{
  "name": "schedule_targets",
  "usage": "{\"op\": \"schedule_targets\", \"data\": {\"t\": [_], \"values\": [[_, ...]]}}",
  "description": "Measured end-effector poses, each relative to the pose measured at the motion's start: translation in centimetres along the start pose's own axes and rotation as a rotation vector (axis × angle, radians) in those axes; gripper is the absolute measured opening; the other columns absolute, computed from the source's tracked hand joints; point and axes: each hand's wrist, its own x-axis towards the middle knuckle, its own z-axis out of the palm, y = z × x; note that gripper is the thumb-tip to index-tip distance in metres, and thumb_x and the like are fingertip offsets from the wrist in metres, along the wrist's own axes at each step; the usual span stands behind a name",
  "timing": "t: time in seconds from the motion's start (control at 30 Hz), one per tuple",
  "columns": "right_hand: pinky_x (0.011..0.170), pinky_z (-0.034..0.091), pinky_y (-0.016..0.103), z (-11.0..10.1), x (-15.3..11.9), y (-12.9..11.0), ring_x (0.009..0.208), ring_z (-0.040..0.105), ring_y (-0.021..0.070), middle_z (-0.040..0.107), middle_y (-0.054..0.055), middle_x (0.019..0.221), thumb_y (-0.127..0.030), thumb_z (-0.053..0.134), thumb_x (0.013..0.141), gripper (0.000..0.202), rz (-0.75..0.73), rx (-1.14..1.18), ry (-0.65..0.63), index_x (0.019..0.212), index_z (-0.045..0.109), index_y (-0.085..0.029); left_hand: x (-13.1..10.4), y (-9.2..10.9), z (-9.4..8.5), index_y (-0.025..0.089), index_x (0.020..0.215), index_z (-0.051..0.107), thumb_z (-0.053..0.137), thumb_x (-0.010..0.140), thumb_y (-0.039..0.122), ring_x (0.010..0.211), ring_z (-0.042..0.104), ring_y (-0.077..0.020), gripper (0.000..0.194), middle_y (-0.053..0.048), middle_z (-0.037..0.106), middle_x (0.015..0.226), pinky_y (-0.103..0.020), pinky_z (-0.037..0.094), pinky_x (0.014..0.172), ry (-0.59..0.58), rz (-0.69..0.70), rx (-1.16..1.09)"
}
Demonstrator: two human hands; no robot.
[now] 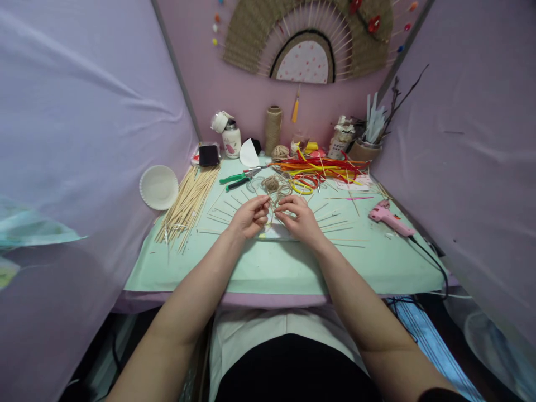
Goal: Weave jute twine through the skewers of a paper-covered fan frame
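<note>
Curtains flank the mint-green counter; a broad strip stretches between its front edge and fanned sticks; left hand and right hand pinch jute twine.

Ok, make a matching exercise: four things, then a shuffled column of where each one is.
Things
1. ball of brown twine
2. pink plastic glue gun
3. pile of thin tan sticks
4. brown half-round fan

Places
A. hung on the pink wall
B. beside the round white dish
C. just beyond the left hand and right hand
D. on the pale green tabletop's right side

Pairs: 1C; 2D; 3B; 4A
</note>
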Motion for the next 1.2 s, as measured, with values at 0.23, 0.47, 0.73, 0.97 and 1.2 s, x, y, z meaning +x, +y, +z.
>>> {"op": "schedule_targets", "data": {"t": [0.23, 0.47, 0.73, 0.97, 1.2], "values": [[0.087, 0.047, 0.035, -1.0, 0.4, 0.9, 0.094, 0.06, 0.019, 0.064, 0.007, 0.103, -0.026, 0.048, 0.088, 0.022, 0.256, 0.136, 0.523, 0.104, 0.061, -0.02, -0.3, -1.1, 0.7, 0.015, 0.072, 0.063, 0.073, 0.071, 0.034, 0.047, 0.04, -0.0059, 0.021, 0.002, 0.057, 0.06, -0.021, 0.031, 0.047, 0.142, 0.382, 0.534], [0.087, 0.046, 0.037, -0.5, 0.3, -0.7, 0.087, 0.064, 0.0203, 0.073, 0.005, 0.091, -0.039, 0.064, 0.084, 0.021, 0.151, 0.09, 0.093, 0.094, 0.071, -0.022, -0.4, -2.1, 0.3, 0.017, 0.079, 0.067, 0.06, 0.082, 0.028, 0.066, 0.054, -0.0128, 0.014, -0.001, 0.066, 0.074, -0.026, 0.041, 0.064, 0.103, 0.682, 0.995], [0.084, 0.039, 0.035, -0.4, 0.0, -0.5, 0.076, 0.059, 0.0173, 0.067, 0.001, 0.075, -0.024, 0.059, 0.083, 0.01, 0.073, -0.204, 0.132, 0.077, 0.066, -0.021, -0.3, -2.2, 0.3, 0.017, 0.078, 0.066, 0.059, 0.085, 0.028, 0.067, 0.054, -0.0131, 0.015, -0.002, 0.065, 0.074, -0.026, 0.042, 0.065, 0.087, 0.73, 1.092], [0.084, 0.037, 0.036, -0.4, 0.1, 0.5, 0.076, 0.056, 0.0179, 0.065, 0.001, 0.073, -0.021, 0.055, 0.076, 0.007, 0.264, -0.324, 0.278, 0.075, 0.062, -0.02, -0.3, -2.3, 0.4, 0.017, 0.078, 0.065, 0.063, 0.082, 0.036, 0.064, 0.053, -0.0124, 0.019, -0.001, 0.063, 0.069, -0.025, 0.041, 0.061, -0.022, 0.64, 0.98], [0.07, 0.045, 0.03, -2.1, 0.8, 1.6, 0.068, 0.056, 0.0161, 0.066, 0.001, 0.072, -0.029, 0.057, 0.074, 0.012, 0.512, 0.042, 0.422, 0.078, 0.063, -0.019, -0.1, -1.7, 0.3, 0.017, 0.075, 0.064, 0.066, 0.078, 0.039, 0.061, 0.052, -0.0114, 0.023, 0.001, 0.059, 0.064, -0.024, 0.042, 0.06, 0.137, 0.606, 0.728]]}}
